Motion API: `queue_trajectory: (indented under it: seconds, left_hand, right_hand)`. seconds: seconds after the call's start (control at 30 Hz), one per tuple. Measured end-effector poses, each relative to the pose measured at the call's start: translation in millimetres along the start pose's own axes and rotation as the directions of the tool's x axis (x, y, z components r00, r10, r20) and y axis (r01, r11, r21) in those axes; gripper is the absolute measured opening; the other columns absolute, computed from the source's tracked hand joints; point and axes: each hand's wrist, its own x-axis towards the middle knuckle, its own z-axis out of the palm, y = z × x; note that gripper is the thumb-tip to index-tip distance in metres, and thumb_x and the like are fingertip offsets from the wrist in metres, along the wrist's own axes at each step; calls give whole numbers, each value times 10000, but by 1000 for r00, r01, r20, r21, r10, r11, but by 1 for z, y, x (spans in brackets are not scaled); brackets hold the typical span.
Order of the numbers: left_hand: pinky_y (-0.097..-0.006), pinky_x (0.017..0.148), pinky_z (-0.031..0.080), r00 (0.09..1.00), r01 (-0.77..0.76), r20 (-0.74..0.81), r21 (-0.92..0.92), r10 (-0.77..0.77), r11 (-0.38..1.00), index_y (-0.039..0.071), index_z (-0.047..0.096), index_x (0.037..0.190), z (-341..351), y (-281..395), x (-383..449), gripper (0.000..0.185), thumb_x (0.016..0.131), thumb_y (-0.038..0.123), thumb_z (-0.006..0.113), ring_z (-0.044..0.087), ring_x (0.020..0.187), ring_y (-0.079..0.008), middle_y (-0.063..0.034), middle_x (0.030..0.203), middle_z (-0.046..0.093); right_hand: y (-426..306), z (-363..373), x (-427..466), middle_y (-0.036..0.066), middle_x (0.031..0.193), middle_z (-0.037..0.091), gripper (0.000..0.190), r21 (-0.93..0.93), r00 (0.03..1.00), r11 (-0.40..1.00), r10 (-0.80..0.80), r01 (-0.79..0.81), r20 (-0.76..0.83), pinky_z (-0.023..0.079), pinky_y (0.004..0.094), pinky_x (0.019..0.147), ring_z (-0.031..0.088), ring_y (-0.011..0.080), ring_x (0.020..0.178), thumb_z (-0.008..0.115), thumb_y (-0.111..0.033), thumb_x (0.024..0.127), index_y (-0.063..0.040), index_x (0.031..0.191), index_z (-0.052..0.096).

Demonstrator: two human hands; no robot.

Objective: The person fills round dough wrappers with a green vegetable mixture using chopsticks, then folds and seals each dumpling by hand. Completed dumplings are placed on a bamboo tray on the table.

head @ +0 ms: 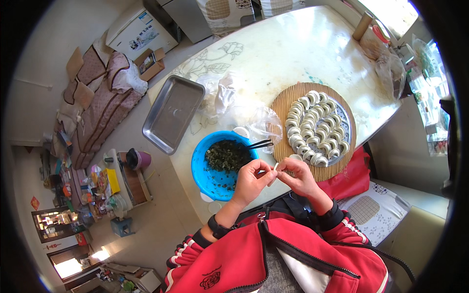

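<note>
Between the fingertips of both hands is a pale dumpling wrapper (274,175), seen nearly edge-on; whether it holds filling is hidden. My left hand (253,181) pinches it from one side, in front of the rim of a blue plastic basin (198,172). My right hand (298,175) grips its other edge, near the round slatted mat (280,106). In the basin lies dark green chopped filling (223,155), with black chopsticks (261,144) leaning out over the rim. Several rows of folded dumplings (311,124) sit on a perforated metal tray (344,121) on the mat.
A shallow metal baking pan (172,113) stands at the table's left edge. Clear plastic bags (253,119) lie between pan and mat. At the far right are a lidded jar (375,40) and a cardboard tube (362,25). A red bag (351,175) hangs below the table edge.
</note>
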Motion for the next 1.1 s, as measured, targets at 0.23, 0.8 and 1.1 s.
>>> queue_trajectory:
  seconds: [0.23, 0.8, 1.1]
  left_hand:
    - [-268, 813, 495, 998, -37, -59, -226, 24, 974, 32, 562, 867, -2, -15, 4, 38, 879, 37, 597, 598, 891, -103, -57, 968, 623]
    - [-442, 980, 499, 977, 66, -99, -703, -189, 708, 11, 522, 1188, -24, -45, 6, 282, 940, 127, 451, 587, 1147, -323, -208, 1240, 585]
    - [-317, 803, 529, 994, 92, 45, -841, -100, 534, 55, 533, 1132, -47, -31, -10, 190, 979, 140, 461, 605, 828, -180, -89, 945, 600]
  right_hand:
    - [23, -2, -7, 55, 874, 601, 67, 355, 993, 932, 98, -66, -73, 434, 258, 742, 555, 137, 810, 606, -48, 853, -2, 817, 572]
    - [116, -26, -37, 46, 951, 611, 80, 777, 844, 599, 505, -191, -182, 579, 397, 731, 674, 211, 869, 458, -185, 964, -107, 959, 476]
    - [125, -31, -46, 99, 892, 681, 246, -518, 860, 764, 94, -385, -501, 561, 333, 625, 670, 227, 669, 682, -92, 835, -65, 1062, 591]
